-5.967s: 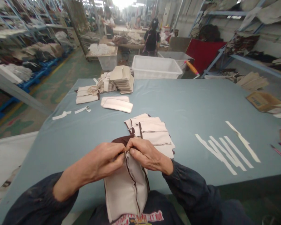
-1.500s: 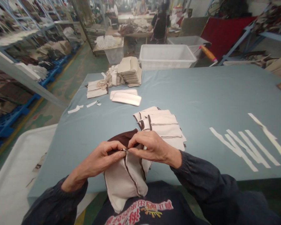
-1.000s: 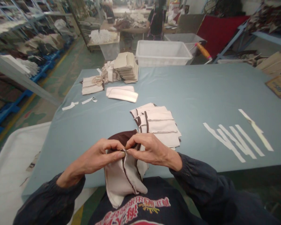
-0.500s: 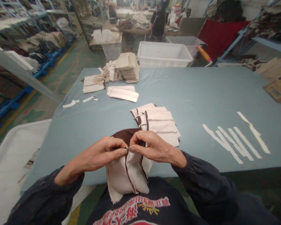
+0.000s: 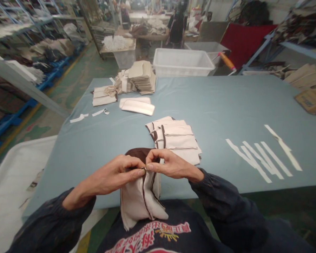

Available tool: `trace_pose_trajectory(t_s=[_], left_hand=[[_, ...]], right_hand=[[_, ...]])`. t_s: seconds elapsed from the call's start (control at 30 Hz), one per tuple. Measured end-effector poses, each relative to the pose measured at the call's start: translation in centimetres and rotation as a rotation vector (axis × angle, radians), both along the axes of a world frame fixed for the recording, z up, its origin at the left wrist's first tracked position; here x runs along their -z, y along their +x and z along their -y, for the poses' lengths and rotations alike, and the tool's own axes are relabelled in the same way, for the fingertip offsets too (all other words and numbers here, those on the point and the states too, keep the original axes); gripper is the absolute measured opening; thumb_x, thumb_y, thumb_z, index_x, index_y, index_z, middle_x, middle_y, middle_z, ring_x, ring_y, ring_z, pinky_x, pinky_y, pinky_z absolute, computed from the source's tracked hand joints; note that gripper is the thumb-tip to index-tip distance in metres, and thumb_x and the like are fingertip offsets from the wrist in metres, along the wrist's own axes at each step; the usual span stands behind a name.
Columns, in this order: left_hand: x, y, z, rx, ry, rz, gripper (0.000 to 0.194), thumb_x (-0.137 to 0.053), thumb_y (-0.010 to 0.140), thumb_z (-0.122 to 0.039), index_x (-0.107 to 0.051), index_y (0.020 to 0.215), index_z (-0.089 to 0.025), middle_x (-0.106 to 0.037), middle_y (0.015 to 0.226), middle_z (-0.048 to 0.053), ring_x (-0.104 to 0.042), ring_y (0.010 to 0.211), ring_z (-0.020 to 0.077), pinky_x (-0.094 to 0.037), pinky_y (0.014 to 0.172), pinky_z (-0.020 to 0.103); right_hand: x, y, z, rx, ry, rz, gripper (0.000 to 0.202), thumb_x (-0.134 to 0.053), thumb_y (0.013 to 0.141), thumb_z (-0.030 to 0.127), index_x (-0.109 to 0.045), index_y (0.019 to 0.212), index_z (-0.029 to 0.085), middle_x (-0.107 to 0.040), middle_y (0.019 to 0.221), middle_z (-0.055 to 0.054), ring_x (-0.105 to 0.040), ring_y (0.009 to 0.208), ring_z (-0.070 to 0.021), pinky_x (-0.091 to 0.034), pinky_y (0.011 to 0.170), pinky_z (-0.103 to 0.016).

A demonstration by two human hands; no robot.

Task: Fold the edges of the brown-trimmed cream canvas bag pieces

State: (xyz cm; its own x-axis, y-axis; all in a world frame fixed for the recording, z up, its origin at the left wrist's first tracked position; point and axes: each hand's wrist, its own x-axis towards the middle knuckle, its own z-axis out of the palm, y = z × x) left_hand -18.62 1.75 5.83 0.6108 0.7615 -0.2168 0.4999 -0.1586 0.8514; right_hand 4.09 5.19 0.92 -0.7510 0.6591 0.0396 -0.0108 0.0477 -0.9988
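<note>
A cream fabric pouch [image 5: 134, 200] with dark brown piping and a brown inside hangs upright at the near table edge, against my apron. My left hand [image 5: 118, 174] pinches its top rim between thumb and forefinger, right at a brown seam. Beside it, almost touching, my right hand [image 5: 168, 163] pinches the same rim with thumb and fingertips. The fingertips cover the exact spot being held. Just beyond my hands lies a loose stack of similar cream pieces [image 5: 180, 137] with brown edging.
White strips [image 5: 262, 154] lie on the blue-covered table [image 5: 221, 105] at right. Two pale padded panels [image 5: 138, 106] and a beige fabric stack [image 5: 142, 77] are farther left. Beyond the table stand a white plastic bin [image 5: 183, 63] and a person [image 5: 177, 28].
The pouch's right side has drawn in, narrowing it and baring more table. Both hands keep their pinch at the rim, and my right hand has shifted slightly left.
</note>
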Motion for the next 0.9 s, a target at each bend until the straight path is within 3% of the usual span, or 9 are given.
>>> trace_pose_trajectory(t_s=[0.27, 0.6, 0.77, 0.9], left_hand=[[-0.2, -0.1, 0.4, 0.052, 0.039, -0.046, 0.035, -0.051, 0.104, -0.042, -0.075, 0.097, -0.017, -0.070, 0.085, 0.002, -0.061, 0.078, 0.0152, -0.043, 0.070, 0.023], [-0.2, 0.3, 0.4, 0.024, -0.142, -0.056, 0.047, -0.053, 0.100, -0.052, -0.065, 0.077, -0.013, -0.046, 0.065, -0.004, -0.037, 0.060, 0.0106, -0.028, 0.053, 0.023], [-0.2, 0.2, 0.2, 0.026, -0.161, -0.059, 0.044, -0.053, 0.099, -0.050, -0.062, 0.076, -0.014, -0.043, 0.067, -0.004, -0.036, 0.061, 0.0108, -0.027, 0.053, 0.023], [0.0, 0.5, 0.4, -0.033, -0.070, -0.072, 0.036, -0.054, 0.098, -0.042, -0.054, 0.072, -0.017, -0.039, 0.063, -0.006, -0.035, 0.059, 0.0104, -0.026, 0.051, 0.023]], right_hand=[[-0.2, 0.3, 0.5, -0.008, 0.055, 0.056, 0.026, -0.068, 0.093, 0.039, -0.064, 0.082, 0.015, -0.061, 0.075, 0.001, -0.052, 0.068, -0.0110, -0.041, 0.063, -0.023], [-1.0, 0.2, 1.0, 0.016, 0.298, 0.170, 0.019, -0.062, 0.098, 0.027, -0.063, 0.082, 0.016, -0.061, 0.075, 0.002, -0.052, 0.067, -0.0109, -0.039, 0.063, -0.023], [-0.8, -0.3, 2.0, 0.133, 0.494, 0.193, 0.022, -0.057, 0.102, 0.025, -0.059, 0.081, 0.017, -0.061, 0.076, 0.000, -0.052, 0.069, -0.0126, -0.038, 0.065, -0.026], [0.0, -0.8, 2.4, 0.264, 0.523, 0.122, 0.022, -0.051, 0.104, 0.025, -0.059, 0.086, 0.018, -0.064, 0.078, -0.001, -0.055, 0.068, -0.0134, -0.040, 0.066, -0.026]])
